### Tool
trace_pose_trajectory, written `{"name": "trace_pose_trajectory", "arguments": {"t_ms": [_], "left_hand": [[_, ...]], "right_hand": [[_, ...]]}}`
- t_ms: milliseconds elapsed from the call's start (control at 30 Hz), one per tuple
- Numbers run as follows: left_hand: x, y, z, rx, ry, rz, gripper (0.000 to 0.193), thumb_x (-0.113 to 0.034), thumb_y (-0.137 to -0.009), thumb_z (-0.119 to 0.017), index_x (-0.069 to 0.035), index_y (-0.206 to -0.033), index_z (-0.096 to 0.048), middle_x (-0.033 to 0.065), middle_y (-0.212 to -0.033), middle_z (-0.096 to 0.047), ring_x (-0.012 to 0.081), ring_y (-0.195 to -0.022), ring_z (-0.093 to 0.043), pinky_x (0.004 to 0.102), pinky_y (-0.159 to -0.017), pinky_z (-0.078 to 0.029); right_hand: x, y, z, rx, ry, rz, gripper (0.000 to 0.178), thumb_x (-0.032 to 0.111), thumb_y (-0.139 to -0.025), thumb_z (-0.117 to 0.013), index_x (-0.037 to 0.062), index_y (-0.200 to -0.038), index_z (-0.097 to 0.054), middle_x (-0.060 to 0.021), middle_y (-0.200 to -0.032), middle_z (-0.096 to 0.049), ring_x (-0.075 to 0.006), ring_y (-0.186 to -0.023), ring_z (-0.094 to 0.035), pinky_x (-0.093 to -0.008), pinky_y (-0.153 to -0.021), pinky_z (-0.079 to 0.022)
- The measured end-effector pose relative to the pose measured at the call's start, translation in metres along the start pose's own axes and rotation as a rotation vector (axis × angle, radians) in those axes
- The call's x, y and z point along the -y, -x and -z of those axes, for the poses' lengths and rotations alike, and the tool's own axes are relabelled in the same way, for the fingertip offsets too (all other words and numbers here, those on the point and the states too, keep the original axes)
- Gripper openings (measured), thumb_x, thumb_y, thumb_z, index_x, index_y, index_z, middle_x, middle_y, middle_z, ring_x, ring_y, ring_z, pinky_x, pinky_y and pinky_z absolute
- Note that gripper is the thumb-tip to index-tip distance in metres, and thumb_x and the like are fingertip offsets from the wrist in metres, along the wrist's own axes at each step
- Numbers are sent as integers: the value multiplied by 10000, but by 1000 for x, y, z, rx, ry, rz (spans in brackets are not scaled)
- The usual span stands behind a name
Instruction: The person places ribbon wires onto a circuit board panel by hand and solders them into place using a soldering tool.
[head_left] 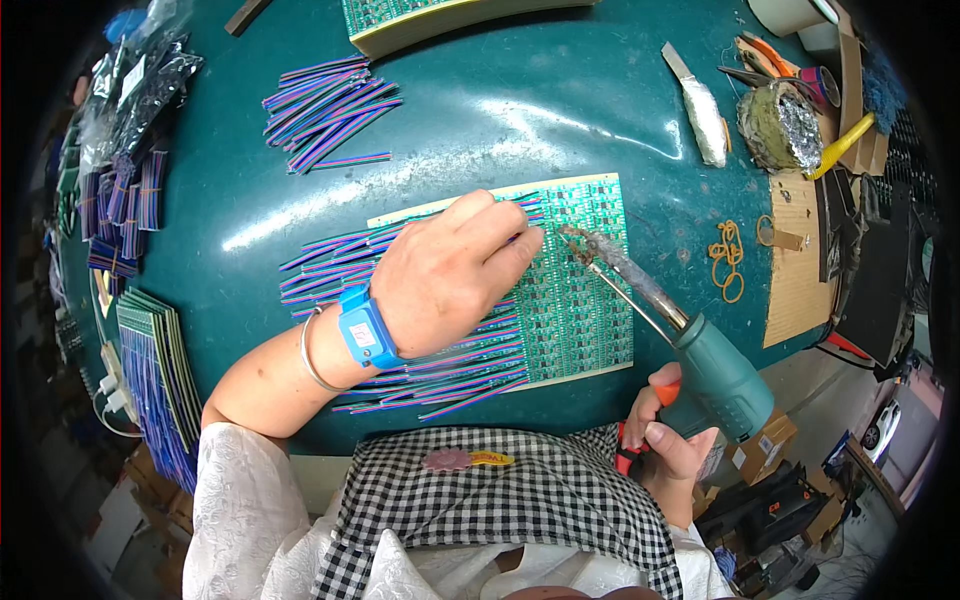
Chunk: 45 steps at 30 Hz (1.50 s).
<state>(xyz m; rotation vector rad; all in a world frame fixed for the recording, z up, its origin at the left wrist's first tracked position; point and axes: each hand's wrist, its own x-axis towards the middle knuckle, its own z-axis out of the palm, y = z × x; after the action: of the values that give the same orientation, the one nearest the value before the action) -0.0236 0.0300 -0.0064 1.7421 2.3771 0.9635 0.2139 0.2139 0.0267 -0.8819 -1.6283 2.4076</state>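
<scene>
A green panel of small circuit boards (585, 325) lies on the table in front of me. Rows of short multicoloured ribbon wires (440, 378) run along it, their loose ends fanning out to the left. My left hand (445, 265) is over the panel, thumb and fingers pinched on a ribbon wire at its upper part; most of that wire is hidden by the hand. My right hand (672, 450) grips a teal soldering gun (728, 378) by its handle, a finger at the orange trigger. The gun's tip and a thin metal tube reach over the panel, just right of my left fingertips.
Beyond the panel is a pile of loose ribbon wires (330, 110) and a thick stack of boards (450, 32). Finished-looking wired boards (155, 350) and wire bundles (120, 205) sit left. A foil-wrapped blade (700, 115), solder roll (780, 125) and rubber bands (727, 260) are right.
</scene>
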Motion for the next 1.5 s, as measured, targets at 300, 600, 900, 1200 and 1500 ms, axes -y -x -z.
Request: {"name": "trace_pose_trajectory", "arguments": {"t_ms": [300,600,900,1200,1500], "left_hand": [[1,0,-1,-12,9,-8,350,3,-676,-664,35,-1024,-670,117,-933,-590,260,-767,-591,353,-639,-514],[-1,0,0,0,20,-5,333,1,-684,-656,30,-1015,-675,117,-930,-595,264,-769,-594,356,-643,-516],[2,1,-2,-6,14,-8,353,4,-679,-653,22,-1031,-669,109,-929,-598,260,-765,-592,362,-658,-513],[-7,-6,24,44,-68,31,322,23,-708,-649,-17,-1028,-663,118,-934,-630,296,-788,-631,389,-685,-535],[-78,-24,89,165,-164,-178,328,-138,-773,-694,-45,-1086,-665,65,-1014,-657,266,-922,-613,410,-815,-465]], "right_hand": [[-8,5,6,29,-52,-24,508,-1,-726,-683,-60,-1192,-492,-137,-816,-560,-193,-590,-573,-310,-536,-512],[-11,4,7,50,-13,5,532,8,-719,-683,-43,-1212,-488,-118,-740,-553,-192,-573,-566,-305,-523,-504],[1,-5,-2,-28,-89,45,592,109,-724,-704,-100,-1223,-463,-100,-612,-507,-184,-488,-525,-311,-455,-485],[30,-20,34,16,-255,547,618,99,-826,-599,-105,-1352,-346,-94,-682,-477,-156,-487,-488,-288,-413,-491],[46,-74,55,32,-513,741,593,85,-851,-529,-56,-1399,-349,-90,-702,-487,-154,-510,-483,-299,-465,-485]]}}
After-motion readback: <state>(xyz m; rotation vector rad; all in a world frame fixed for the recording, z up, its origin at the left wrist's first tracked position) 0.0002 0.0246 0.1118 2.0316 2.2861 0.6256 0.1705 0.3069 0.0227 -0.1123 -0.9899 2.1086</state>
